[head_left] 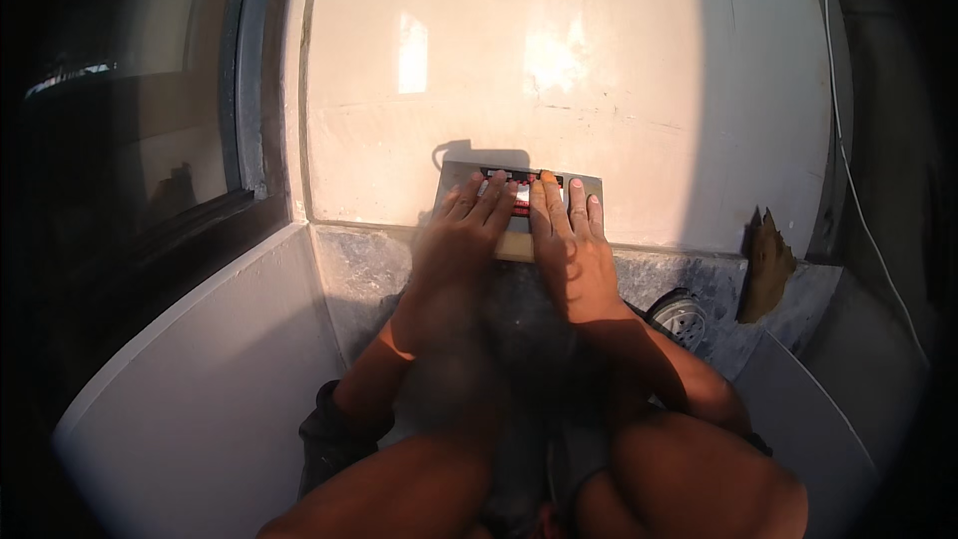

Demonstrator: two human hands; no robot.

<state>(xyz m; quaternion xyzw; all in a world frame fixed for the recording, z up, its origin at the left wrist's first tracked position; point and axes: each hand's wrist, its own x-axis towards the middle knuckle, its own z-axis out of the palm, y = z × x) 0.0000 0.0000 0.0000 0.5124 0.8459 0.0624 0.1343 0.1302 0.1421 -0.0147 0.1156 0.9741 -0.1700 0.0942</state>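
Note:
My left hand lies palm down with its fingers stretched out over the left part of a flat grey plate. My right hand rests beside it, fingers straight and apart, on the plate's right part. Between the hands shows a red, white and black printed patch on the plate. A pale yellow bar runs along the plate's near edge, partly hidden by my hands. The plate lies against a large pale surface, at its near edge. Neither hand is wrapped round anything.
A grey mottled strip borders the pale surface on the near side. On it are a round slotted drain cover and a dry brown leaf. A dark-framed glass pane stands at left; a thin white cable hangs at right.

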